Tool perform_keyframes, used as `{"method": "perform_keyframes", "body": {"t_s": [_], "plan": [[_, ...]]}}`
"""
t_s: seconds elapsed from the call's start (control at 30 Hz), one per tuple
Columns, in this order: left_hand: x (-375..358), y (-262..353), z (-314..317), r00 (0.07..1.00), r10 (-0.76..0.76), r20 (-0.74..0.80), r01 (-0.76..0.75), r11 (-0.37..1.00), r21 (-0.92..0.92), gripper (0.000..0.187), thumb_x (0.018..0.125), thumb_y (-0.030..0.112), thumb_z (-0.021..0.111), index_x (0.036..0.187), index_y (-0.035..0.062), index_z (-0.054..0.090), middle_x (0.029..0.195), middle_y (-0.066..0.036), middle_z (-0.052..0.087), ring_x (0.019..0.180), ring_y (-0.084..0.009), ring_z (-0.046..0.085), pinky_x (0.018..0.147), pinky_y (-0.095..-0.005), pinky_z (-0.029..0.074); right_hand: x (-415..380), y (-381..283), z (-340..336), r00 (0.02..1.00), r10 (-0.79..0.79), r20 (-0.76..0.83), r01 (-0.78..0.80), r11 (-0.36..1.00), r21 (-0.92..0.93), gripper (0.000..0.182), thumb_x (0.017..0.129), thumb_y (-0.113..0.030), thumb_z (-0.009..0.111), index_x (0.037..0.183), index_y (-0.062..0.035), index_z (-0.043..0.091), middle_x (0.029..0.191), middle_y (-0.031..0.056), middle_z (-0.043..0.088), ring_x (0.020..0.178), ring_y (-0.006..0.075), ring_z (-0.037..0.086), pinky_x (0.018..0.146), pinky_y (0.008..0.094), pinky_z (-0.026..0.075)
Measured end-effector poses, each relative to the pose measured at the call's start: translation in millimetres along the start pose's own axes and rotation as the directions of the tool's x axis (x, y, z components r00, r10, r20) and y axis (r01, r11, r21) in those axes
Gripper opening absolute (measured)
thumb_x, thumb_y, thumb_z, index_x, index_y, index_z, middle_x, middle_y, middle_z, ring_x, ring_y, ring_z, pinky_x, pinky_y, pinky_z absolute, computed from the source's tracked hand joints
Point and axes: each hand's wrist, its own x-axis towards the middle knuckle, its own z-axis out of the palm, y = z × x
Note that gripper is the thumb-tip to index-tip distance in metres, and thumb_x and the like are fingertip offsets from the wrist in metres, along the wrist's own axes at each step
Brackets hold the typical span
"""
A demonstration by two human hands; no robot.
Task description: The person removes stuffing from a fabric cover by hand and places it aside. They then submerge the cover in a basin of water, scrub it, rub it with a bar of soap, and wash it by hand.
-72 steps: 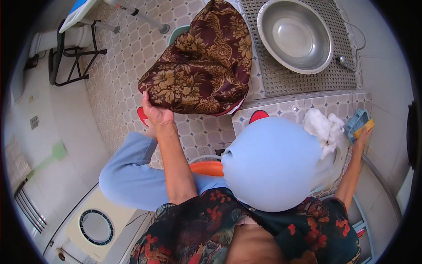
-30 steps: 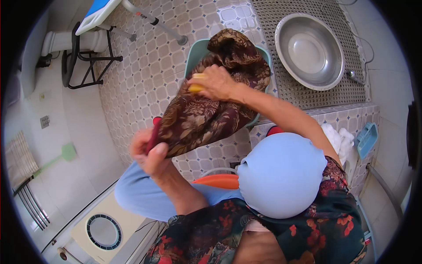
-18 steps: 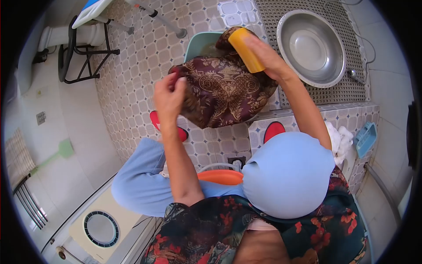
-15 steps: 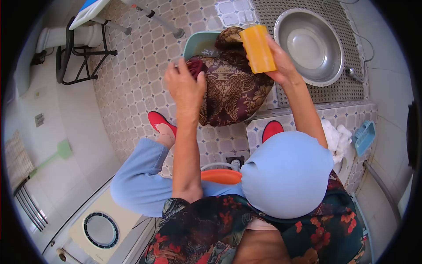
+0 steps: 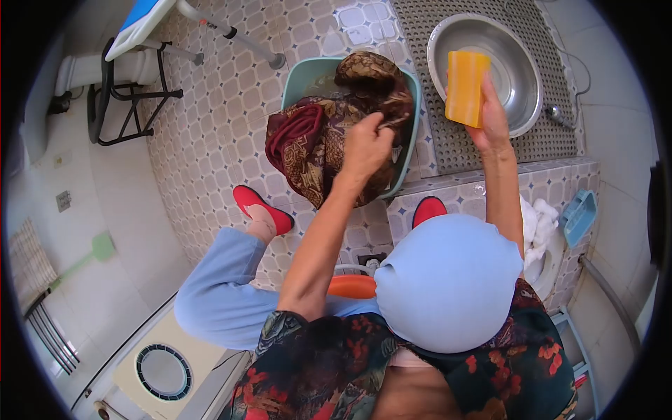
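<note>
A dark garment (image 5: 327, 143) with a brown-gold pattern and a maroon gathered part lies bunched in a pale teal basin (image 5: 414, 126). Part of it hangs over the near left rim, and some water shows at the back of the basin. My left hand (image 5: 365, 150) is closed on the cloth near the middle, its fingertips partly hidden. Off to the right, my right hand (image 5: 493, 119) grips a big yellow bar of laundry soap (image 5: 465, 87) with paler streaks. The soap is held up in front of a steel bowl (image 5: 514, 52), apart from the garment.
The steel bowl stands on a grey perforated mat (image 5: 448, 150). A black metal frame (image 5: 133, 105) and a blue-and-white chair (image 5: 143, 21) are at the upper left. White cloth (image 5: 539, 227) and a blue plastic basket (image 5: 579, 217) lie right of my knee.
My left hand has moved right, from the maroon part to the garment's middle. My right hand has carried the soap right, away from the cloth. The garment now sits lower, showing more basin rim.
</note>
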Motion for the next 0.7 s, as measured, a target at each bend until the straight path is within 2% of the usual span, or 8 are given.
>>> {"method": "perform_keyframes", "body": {"t_s": [0.07, 0.13, 0.27, 0.33, 0.4, 0.43, 0.6, 0.7], "plan": [[-9, 16, -46, 0.998, -0.025, 0.061, 0.030, 0.996, -0.087, 0.011, 0.078, 0.009, 0.054, 0.077, -0.0019, 0.056, 0.059, -0.006, 0.048, 0.057, -0.0087, 0.042, 0.052, -0.0288, 0.035, -3, 5, 14, 0.997, -0.003, -0.078, -0.004, 0.996, -0.091, 0.052, 0.101, -0.040, 0.041, 0.138, -0.0036, 0.042, 0.126, 0.0105, 0.056, 0.105, 0.0205, 0.059, 0.092, 0.0340, 0.047], [-21, 28, -87, 0.998, 0.056, 0.042, -0.059, 0.994, 0.087, 0.013, 0.072, 0.009, 0.053, 0.070, -0.0024, 0.048, 0.057, -0.015, 0.040, 0.050, -0.0271, 0.040, 0.051, -0.0360, 0.037, -2, 14, 39, 0.966, -0.247, 0.069, 0.253, 0.868, -0.427, 0.055, 0.101, -0.040, 0.042, 0.143, -0.0046, 0.037, 0.130, 0.0071, 0.054, 0.112, 0.0165, 0.055, 0.098, 0.0310, 0.043], [-39, 33, -137, 0.955, 0.261, 0.141, -0.291, 0.915, 0.281, 0.014, 0.062, 0.006, 0.055, 0.064, -0.0017, 0.043, 0.057, -0.013, 0.036, 0.050, -0.0266, 0.038, 0.050, -0.0347, 0.034, -14, 25, 110, 0.890, -0.136, 0.435, 0.384, 0.737, -0.556, 0.057, 0.098, -0.040, 0.048, 0.146, -0.0115, 0.035, 0.133, 0.0090, 0.051, 0.118, 0.0190, 0.049, 0.102, 0.0331, 0.037], [-45, 38, -136, 0.945, 0.275, 0.174, -0.315, 0.908, 0.275, 0.015, 0.059, 0.004, 0.056, 0.062, -0.0016, 0.042, 0.056, -0.013, 0.036, 0.049, -0.0266, 0.038, 0.049, -0.0340, 0.033, -16, 56, 132, 0.736, -0.109, 0.668, 0.645, 0.413, -0.643, 0.055, 0.095, -0.037, 0.054, 0.144, -0.0198, 0.038, 0.116, 0.0135, 0.056, 0.107, 0.0274, 0.053, 0.094, 0.0381, 0.042], [-50, 49, -132, 0.951, 0.304, 0.061, -0.310, 0.930, 0.199, 0.016, 0.057, 0.001, 0.055, 0.062, -0.0018, 0.040, 0.055, -0.012, 0.035, 0.048, -0.0252, 0.038, 0.049, -0.0335, 0.032, -26, 100, 141, 0.752, 0.154, 0.642, 0.563, 0.356, -0.745, 0.052, 0.090, -0.035, 0.060, 0.139, -0.0287, 0.045, 0.099, 0.0145, 0.055, 0.092, 0.0320, 0.051, 0.083, 0.0423, 0.043], [-52, 42, -136, 0.957, 0.289, 0.018, -0.289, 0.949, 0.129, 0.015, 0.056, -0.001, 0.054, 0.062, -0.0023, 0.039, 0.055, -0.011, 0.033, 0.048, -0.0221, 0.036, 0.048, -0.0332, 0.030, -26, 119, 131, 0.755, 0.153, 0.638, 0.561, 0.354, -0.749, 0.052, 0.090, -0.035, 0.060, 0.139, -0.0287, 0.045, 0.099, 0.0145, 0.055, 0.092, 0.0320, 0.051, 0.083, 0.0423, 0.043], [-74, 3, -158, 0.997, 0.065, -0.041, -0.056, 0.982, 0.182, 0.013, 0.057, -0.002, 0.053, 0.061, -0.0020, 0.041, 0.055, -0.009, 0.030, 0.049, -0.0157, 0.034, 0.047, -0.0311, 0.029, -2, 157, 88, 0.782, 0.005, 0.623, 0.598, -0.287, -0.748, 0.046, 0.083, -0.037, 0.065, 0.128, -0.0354, 0.054, 0.098, 0.0114, 0.053, 0.092, 0.0287, 0.047, 0.079, 0.0420, 0.039], [-72, -4, -160, 0.996, 0.047, -0.081, -0.035, 0.990, 0.139, 0.012, 0.057, -0.002, 0.052, 0.060, -0.0019, 0.041, 0.054, -0.006, 0.031, 0.050, -0.0117, 0.033, 0.047, -0.0286, 0.027, 25, 147, 45, 0.804, -0.003, 0.594, 0.545, -0.395, -0.740, 0.046, 0.083, -0.038, 0.064, 0.128, -0.0361, 0.054, 0.100, 0.0113, 0.053, 0.096, 0.0293, 0.047, 0.079, 0.0423, 0.038]]}}
